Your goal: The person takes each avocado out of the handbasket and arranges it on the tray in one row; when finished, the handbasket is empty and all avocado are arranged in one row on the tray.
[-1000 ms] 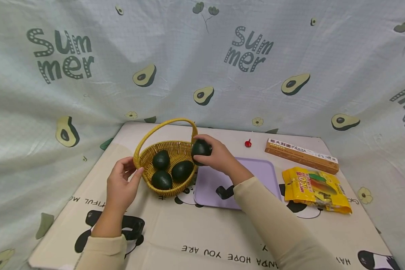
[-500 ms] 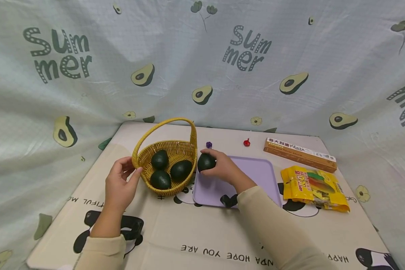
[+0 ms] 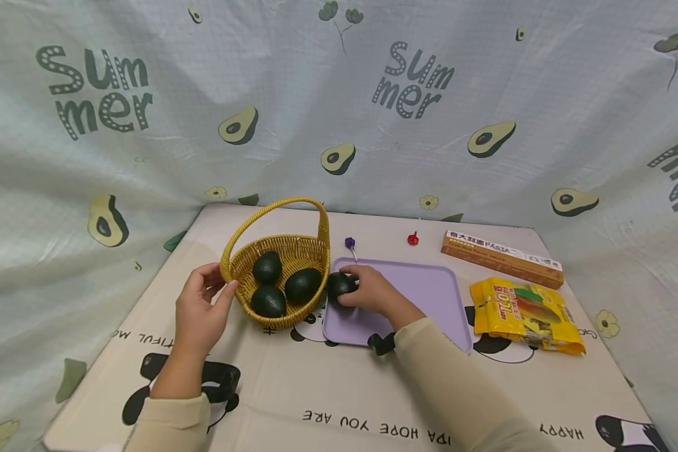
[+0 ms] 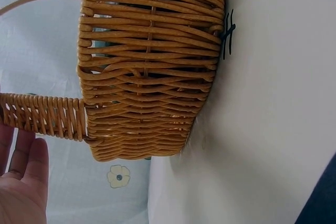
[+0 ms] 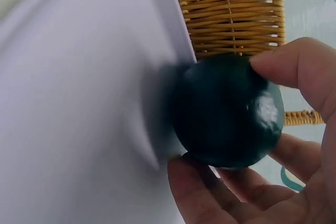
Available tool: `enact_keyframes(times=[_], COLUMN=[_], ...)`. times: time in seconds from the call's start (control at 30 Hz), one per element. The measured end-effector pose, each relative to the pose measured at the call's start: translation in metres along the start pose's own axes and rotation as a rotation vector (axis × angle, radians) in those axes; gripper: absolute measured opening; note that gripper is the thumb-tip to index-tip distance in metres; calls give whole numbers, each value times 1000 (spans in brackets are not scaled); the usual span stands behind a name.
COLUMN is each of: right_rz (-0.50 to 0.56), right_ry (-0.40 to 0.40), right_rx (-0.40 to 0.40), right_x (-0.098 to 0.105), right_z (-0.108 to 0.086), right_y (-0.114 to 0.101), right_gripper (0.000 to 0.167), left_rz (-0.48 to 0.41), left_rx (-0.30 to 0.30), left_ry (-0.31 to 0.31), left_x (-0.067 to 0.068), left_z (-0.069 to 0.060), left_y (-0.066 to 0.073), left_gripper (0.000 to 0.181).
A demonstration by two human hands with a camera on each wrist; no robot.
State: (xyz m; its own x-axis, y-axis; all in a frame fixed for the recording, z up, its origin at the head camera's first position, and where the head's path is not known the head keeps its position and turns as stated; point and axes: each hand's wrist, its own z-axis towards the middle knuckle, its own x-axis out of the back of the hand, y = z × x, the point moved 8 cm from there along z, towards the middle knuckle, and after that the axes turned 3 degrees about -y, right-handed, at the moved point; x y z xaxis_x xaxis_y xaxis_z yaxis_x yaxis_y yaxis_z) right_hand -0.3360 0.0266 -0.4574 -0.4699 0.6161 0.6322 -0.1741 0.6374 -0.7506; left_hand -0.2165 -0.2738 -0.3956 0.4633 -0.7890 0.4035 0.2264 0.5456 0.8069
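A dark green avocado (image 3: 341,287) is in my right hand (image 3: 373,292), gripped between thumb and fingers at the left end of the lilac tray (image 3: 424,285). In the right wrist view the same avocado (image 5: 228,111) shows shiny, close to the tray's edge; whether it touches the tray I cannot tell. My left hand (image 3: 202,309) holds the yellow wicker basket (image 3: 282,322) at the lower left of its handle (image 3: 228,260). Fingers (image 4: 35,161) lie at that handle in the left wrist view. Several avocados (image 3: 303,285) lie inside the basket, left of the tray.
A purple lollipop (image 3: 349,243) lies behind the tray, a red one (image 3: 413,238) farther right. A pasta box (image 3: 503,258) and a yellow snack bag (image 3: 527,316) are on the right. A printed curtain (image 3: 294,113) closes off the table's back.
My right hand has carried the avocado from the basket's right rim, right and down to the tray's left end. The purple lollipop has come into view. My left hand stays at the handle.
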Motion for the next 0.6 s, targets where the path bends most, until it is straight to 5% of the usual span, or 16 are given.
enact_keyframes(times=[0.6], right_rz=[-58], right_ry=[-33], right_rx=[2], right_x=[2], right_z=[-3], right_y=[-1], right_gripper=[70], left_rz=[-5], left_rx=[1], left_ry=[-5], left_x=[0], left_z=[0], left_y=[-1], left_gripper=[39])
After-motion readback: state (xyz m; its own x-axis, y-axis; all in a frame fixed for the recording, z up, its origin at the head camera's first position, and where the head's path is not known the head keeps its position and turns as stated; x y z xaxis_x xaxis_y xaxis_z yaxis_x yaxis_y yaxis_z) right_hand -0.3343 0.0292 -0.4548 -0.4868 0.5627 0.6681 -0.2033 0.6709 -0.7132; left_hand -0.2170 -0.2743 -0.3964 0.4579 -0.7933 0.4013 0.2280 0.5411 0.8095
